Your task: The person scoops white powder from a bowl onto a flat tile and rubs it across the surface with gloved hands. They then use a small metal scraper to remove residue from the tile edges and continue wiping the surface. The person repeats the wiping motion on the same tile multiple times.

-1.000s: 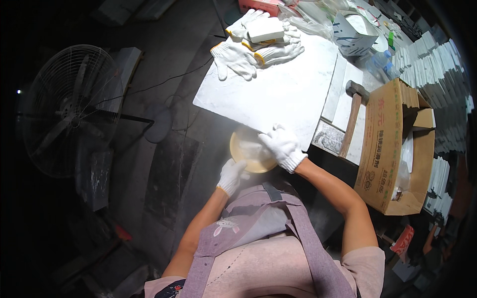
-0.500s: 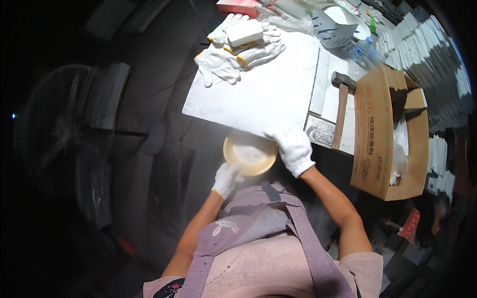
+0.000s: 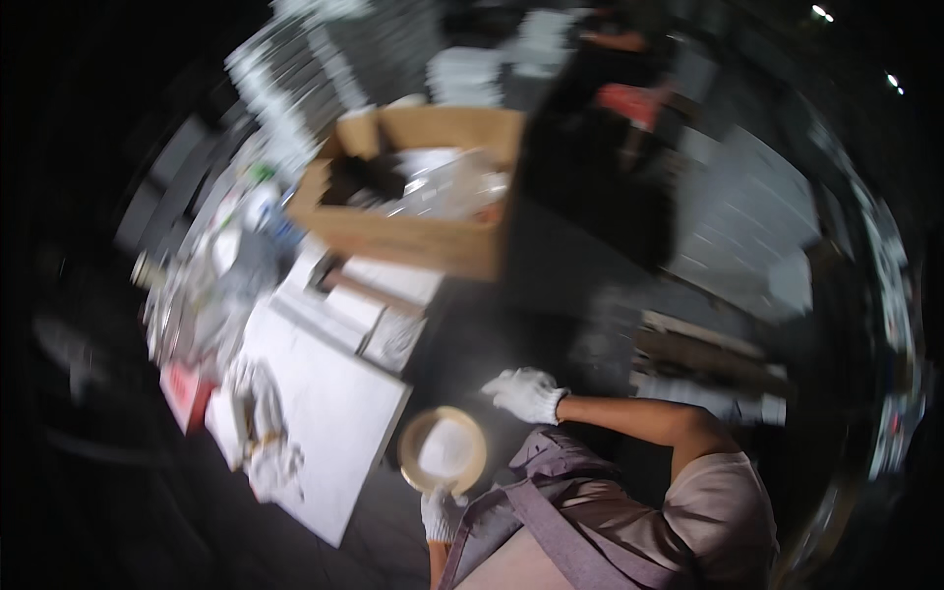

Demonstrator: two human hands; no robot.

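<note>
A round pale-yellow bowl [image 3: 479, 456] with white powder [image 3: 445, 450] inside is held near my apron, beside the corner of the white board [image 3: 329, 418]. My left hand [image 3: 442, 515], in a white knit glove, grips its near rim. My right hand [image 3: 526, 394], gloved the same way, is in the air to the right of the bowl and apart from it. Its fingers reach out to the left, somewhat blurred, and I see nothing in them.
On the board's left side lie several white gloves [image 3: 270, 467] and a red box [image 3: 187, 395]. A hammer [image 3: 366, 287] and an opened cardboard carton [image 3: 413, 241] stand beyond. Stacked white slabs [image 3: 464, 77] are farther back; a large pale panel [image 3: 752, 216] is at right.
My view has swung to the right, so the table now sits at the left. The bowl has come away from under the board's edge. My right hand has left the board's edge.
</note>
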